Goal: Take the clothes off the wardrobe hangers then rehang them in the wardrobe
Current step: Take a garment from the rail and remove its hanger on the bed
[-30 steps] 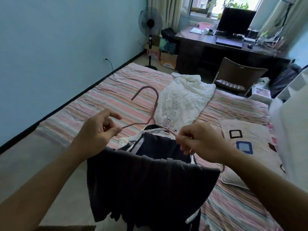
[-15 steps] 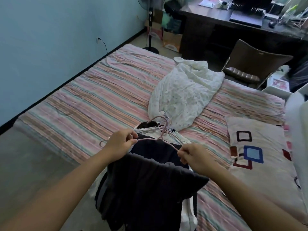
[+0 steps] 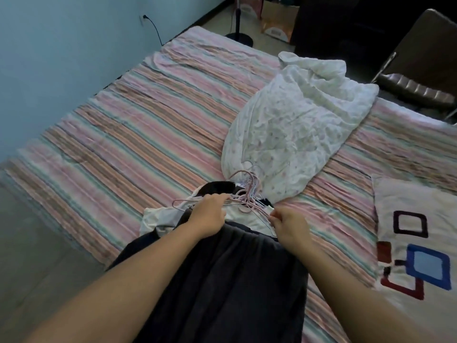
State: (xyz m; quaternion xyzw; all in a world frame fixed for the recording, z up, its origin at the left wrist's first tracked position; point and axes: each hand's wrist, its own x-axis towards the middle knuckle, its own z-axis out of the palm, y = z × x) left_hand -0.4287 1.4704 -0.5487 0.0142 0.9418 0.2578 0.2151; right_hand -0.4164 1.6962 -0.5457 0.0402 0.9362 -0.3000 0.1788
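Pink wire hanger (image 3: 197, 203): laid low over the heap of clothes at the near edge of the bed, its long axis running left to right across the head view, its left shoulder tip pointing toward the blue wall (image 3: 61, 58). Its hook end is lost among a bunch of further hangers (image 3: 247, 191), whose hooks are seen curving up and away toward the far side of the bed.

Left hand (image 3: 210, 214): fingers curled down over the hanger's wire near its middle, the wire gripped.

Right hand (image 3: 288, 224): fingers drawn together in a pinch on thin wire at the right end of the bunch; which hanger is pinched cannot be told.

Dark grey garment (image 3: 222, 280): draped between and beneath both forearms, hanging down off the bed edge toward the viewer.

White garment (image 3: 158, 219): lying under the hangers, partly covered by the dark one; a black piece (image 3: 217, 188) is seen just beyond the left hand.

Striped bedsheet (image 3: 136, 120): pink, orange and green bands, spread over the bed.

White quilt (image 3: 291, 125): bunched, lying lengthwise away from the hangers, its near end touching the hooks.

Pillow (image 3: 415, 231): cream with coloured squares, at the right.

Chair (image 3: 420, 70): brown, beyond the bed at upper right.

Fan base (image 3: 238, 38): on the floor at the far end.
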